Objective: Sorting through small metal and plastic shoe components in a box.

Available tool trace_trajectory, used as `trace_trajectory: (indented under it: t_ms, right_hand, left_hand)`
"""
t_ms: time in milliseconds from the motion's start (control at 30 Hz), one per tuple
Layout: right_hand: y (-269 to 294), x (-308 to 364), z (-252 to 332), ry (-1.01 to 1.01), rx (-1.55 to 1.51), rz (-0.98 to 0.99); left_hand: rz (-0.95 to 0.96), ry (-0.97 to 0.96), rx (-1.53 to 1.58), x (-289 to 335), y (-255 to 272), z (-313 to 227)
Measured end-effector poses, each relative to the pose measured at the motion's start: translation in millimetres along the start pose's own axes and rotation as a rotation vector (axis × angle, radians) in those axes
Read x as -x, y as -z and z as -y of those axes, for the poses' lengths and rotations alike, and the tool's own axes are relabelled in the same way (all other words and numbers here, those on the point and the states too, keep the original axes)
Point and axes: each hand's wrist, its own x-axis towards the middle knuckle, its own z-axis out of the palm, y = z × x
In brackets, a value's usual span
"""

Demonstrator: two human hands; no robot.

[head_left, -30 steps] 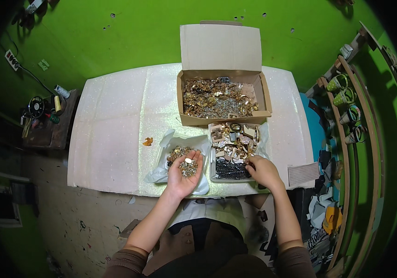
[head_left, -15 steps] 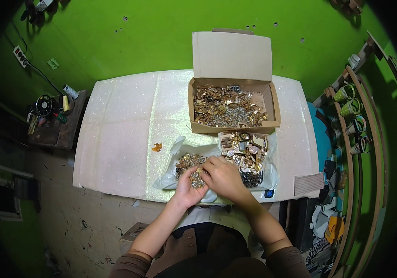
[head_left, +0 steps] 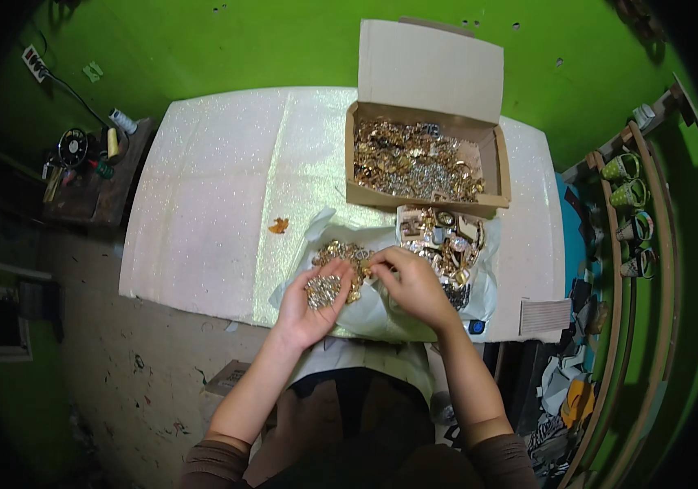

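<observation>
My left hand (head_left: 310,312) is cupped palm up and holds a heap of small shiny silver pieces (head_left: 323,291), perhaps beads or trims; the exact kind is too small to tell. To its right, my right hand (head_left: 414,281) has thumb and forefinger brought together at the edge of a loose pile of gold and silver metal trims (head_left: 347,252). What lies in that pinch, if anything, is too small to make out. The pile rests on a pale plastic bag (head_left: 389,316). Beside it, larger gold buckles and ornaments (head_left: 446,240) lie together, with dark pieces at their near end.
An open cardboard box (head_left: 430,200) full of metal trims stands behind the bag on the glittery white table cover (head_left: 210,204). An orange leaf-like piece (head_left: 279,226) lies left. At right are a striped card (head_left: 546,316) and a wooden rack (head_left: 660,244) holding sandals.
My hands have parted: the left moved leftward and opened its palm, showing the silver pieces, while the right drew off rightward to the pile's edge. The view has shifted slightly.
</observation>
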Motion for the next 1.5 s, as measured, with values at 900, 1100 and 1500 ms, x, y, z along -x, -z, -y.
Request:
trace_trajectory:
  t_ms: [900, 1100, 1500]
  right_hand:
    - [-13.9, 30.7, -20.4, -0.119, -0.394, 0.058]
    - [-17.0, 31.1, -28.9, -0.16, -0.44, 0.027]
    - [-11.7, 23.7, -21.9, -0.214, -0.403, 0.042]
  left_hand:
    - [-0.132, -0.096, -0.049, -19.5, -4.9, -13.5]
    - [-0.241, -0.051, -0.14, -31.8, -3.4, -14.4]
    - [-0.181, 0.008, -0.368, -40.0, 4.3, -26.0]
